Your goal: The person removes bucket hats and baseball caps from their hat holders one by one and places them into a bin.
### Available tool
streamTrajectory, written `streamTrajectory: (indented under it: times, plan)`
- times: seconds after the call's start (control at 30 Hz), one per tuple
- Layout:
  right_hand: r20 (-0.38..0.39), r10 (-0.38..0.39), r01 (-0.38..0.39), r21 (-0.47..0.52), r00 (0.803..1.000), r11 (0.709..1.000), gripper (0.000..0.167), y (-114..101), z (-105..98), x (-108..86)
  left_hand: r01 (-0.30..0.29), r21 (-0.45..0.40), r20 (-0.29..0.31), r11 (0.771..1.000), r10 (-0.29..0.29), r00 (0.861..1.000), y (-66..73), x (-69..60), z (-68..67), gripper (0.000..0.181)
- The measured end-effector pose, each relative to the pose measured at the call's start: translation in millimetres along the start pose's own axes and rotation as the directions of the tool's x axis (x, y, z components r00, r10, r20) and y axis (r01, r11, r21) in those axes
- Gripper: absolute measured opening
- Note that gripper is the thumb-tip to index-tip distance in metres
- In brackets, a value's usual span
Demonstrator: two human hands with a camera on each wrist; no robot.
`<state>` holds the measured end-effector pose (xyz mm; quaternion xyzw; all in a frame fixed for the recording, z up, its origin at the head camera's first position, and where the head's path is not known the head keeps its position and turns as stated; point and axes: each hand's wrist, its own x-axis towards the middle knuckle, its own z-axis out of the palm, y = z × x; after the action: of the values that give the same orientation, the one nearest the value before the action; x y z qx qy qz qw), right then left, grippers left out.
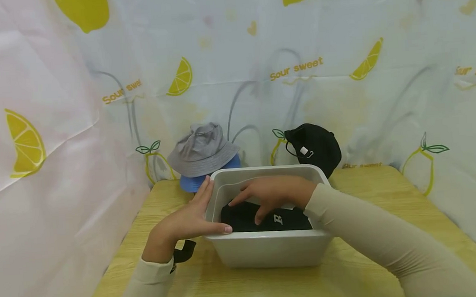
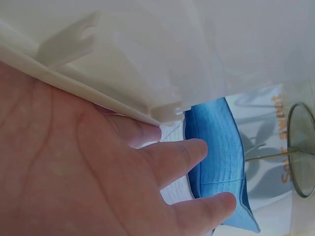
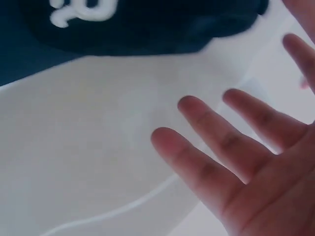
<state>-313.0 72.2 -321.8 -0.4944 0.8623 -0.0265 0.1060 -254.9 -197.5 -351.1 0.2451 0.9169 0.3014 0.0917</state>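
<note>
The right hand, fingers spread, reaches inside the plastic bin over a black cap lettered "R". The left hand touches the rim, fingers extended; only the left wrist view shows notched tabs beneath.

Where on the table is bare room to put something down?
Bare table: right of the bin beyond the right sleeve, left of the left hand, and between the sleeves. Crowded: behind the bin (gray hat, blue hat, black cap) and inside (right hand, lettered hat).
</note>
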Motion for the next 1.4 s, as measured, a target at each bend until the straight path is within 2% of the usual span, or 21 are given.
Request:
streamTrajectory:
  times: [0.1, 0.27, 0.63, 0.83, 1.13, 1.3, 1.4]
  plan:
    - [-0.009, 0.028, -0.028, 0.001, 1.0, 1.0, 0.077, -0.4, -8.2, -5.1, -0.007, -0.007, 0.0, 1.0, 0.007, 1.0, 2.2, -0.3, -0.7, 0.135]
    - [-0.053, 0.01, -0.011, -0.006, 0.999, 1.0, 0.079, 4.2, -15.3, -10.6, -0.001, -0.015, 0.003, 1.0, 0.001, 1.0, 4.3, -0.5, -1.3, 0.135]
    - [-0.085, 0.067, -0.06, 0.078, 0.994, 0.995, 0.079, 9.8, -32.8, -29.2, -0.017, 0.019, -0.001, 1.0, 0.017, 1.0, 4.0, 1.8, -0.9, 0.135]
    - [-0.163, 0.06, -0.051, 0.058, 0.985, 0.997, 0.08, 13.6, -44.7, -37.4, -0.024, 0.017, -0.002, 1.0, 0.024, 1.0, 5.0, 0.6, -1.4, 0.135]
    - [-0.261, 0.113, -0.106, 0.042, 0.959, 0.993, 0.078, 20.8, -53.6, -47.8, -0.009, 0.007, -0.002, 1.0, 0.009, 1.0, 3.0, -1.0, -0.8, 0.135]
    - [-0.34, 0.149, -0.157, 0.004, 0.929, 0.988, 0.076, 32.4, -57.8, -56.0, -0.011, 0.009, -0.004, 1.0, 0.011, 1.0, 2.8, -2.0, 0.0, 0.136]
    - [-0.396, 0.17, -0.185, -0.001, 0.902, 0.983, 0.074, 40.9, -61.1, -61.8, -0.02, 0.01, -0.007, 1.0, 0.02, 1.0, 2.5, -2.0, -0.3, 0.135]
